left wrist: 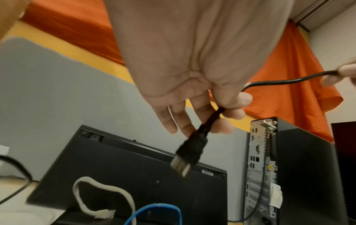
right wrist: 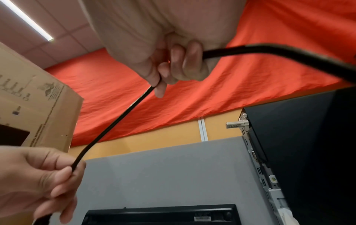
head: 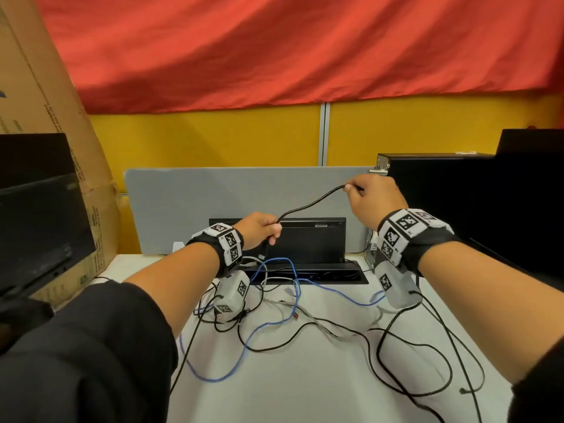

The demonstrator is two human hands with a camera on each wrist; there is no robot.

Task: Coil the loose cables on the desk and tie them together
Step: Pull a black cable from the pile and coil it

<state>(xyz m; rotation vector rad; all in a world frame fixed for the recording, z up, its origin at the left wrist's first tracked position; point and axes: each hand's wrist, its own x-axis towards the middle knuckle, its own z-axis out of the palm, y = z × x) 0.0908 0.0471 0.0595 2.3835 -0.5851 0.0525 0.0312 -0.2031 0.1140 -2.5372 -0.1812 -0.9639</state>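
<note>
A black cable [head: 308, 205] stretches in the air between both hands above the white desk [head: 305, 386]. My left hand [head: 262, 228] pinches it near its plug end; in the left wrist view the black USB plug [left wrist: 185, 155] hangs below the fingers [left wrist: 231, 112]. My right hand [head: 370, 198] grips the same cable [right wrist: 115, 121] higher and to the right, fingers [right wrist: 183, 62] curled round it. On the desk lies a tangle of loose cables: a blue one [head: 244, 343], thin black ones [head: 378, 355] and a grey-white one [head: 329, 326].
A black keyboard [head: 311, 239] stands on edge against a grey divider panel [head: 213, 196]. A black computer tower [head: 442, 190] is at the right, a dark monitor [head: 36, 215] and a cardboard box [head: 45, 102] at the left. A cable slot [head: 360, 277] is in the desk.
</note>
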